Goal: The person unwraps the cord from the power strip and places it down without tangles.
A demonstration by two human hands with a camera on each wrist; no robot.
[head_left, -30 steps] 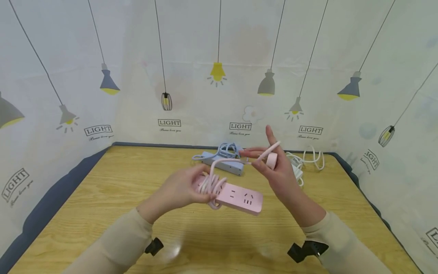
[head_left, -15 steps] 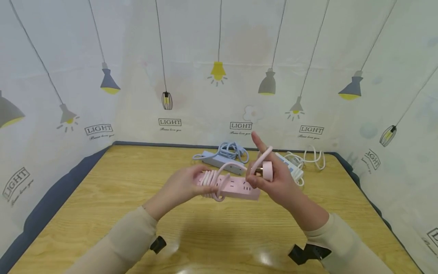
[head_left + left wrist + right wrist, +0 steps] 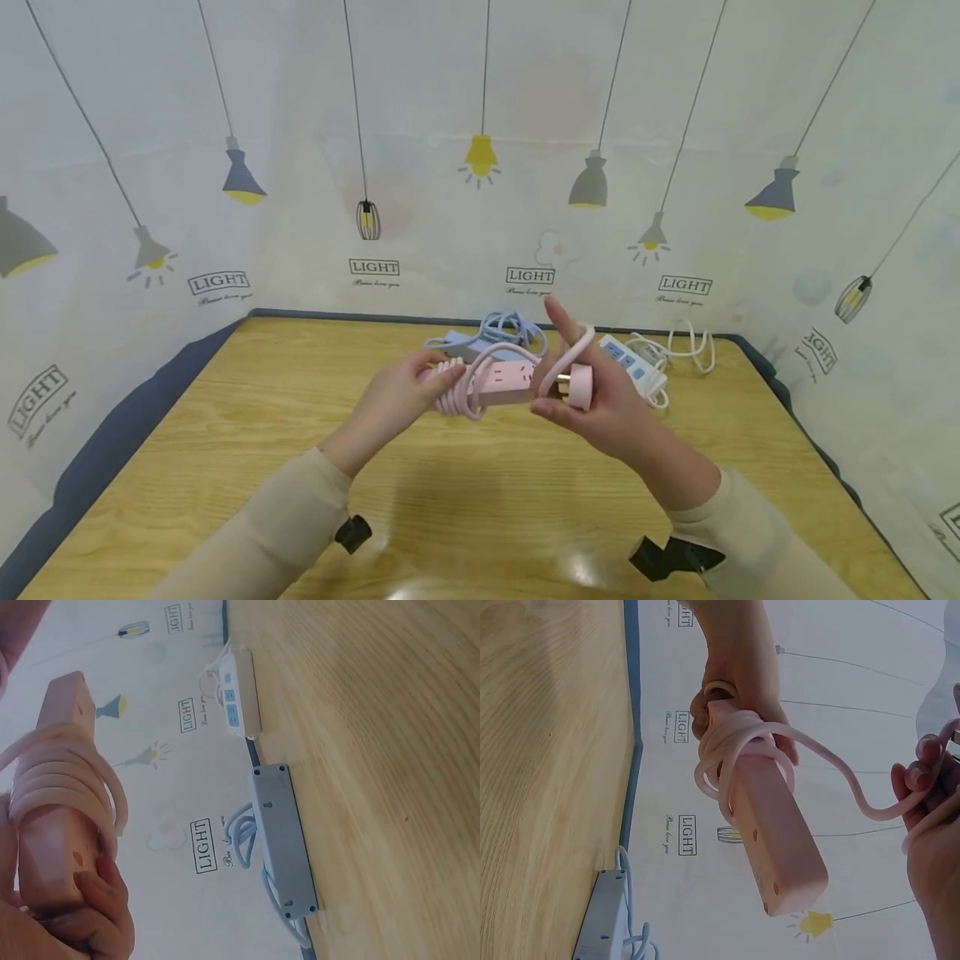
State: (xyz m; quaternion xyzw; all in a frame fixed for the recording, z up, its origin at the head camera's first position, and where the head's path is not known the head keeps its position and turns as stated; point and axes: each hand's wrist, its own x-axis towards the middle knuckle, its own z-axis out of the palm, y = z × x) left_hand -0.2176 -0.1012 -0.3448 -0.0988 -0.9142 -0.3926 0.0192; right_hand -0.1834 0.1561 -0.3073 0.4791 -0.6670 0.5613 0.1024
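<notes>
My left hand grips the left end of a pink power strip, held up above the table. Several turns of its pale pink cord are wrapped round that end. From the wrap, the cord runs over to my right hand, whose curled fingers hold it in a loop. The pink plug rests in the right palm, metal prongs facing left. In the right wrist view the strip's underside shows, with the left fingers round its far end.
Behind the hands, a blue power strip with bundled blue cord lies at the table's back edge. A white power strip with white cord lies to its right. A patterned cloth wall encloses the wooden table.
The left hand has raised the pink strip and brought it closer to level. The right hand has come left and lower, its fingers closing round the cord. The white strip shows more now.
</notes>
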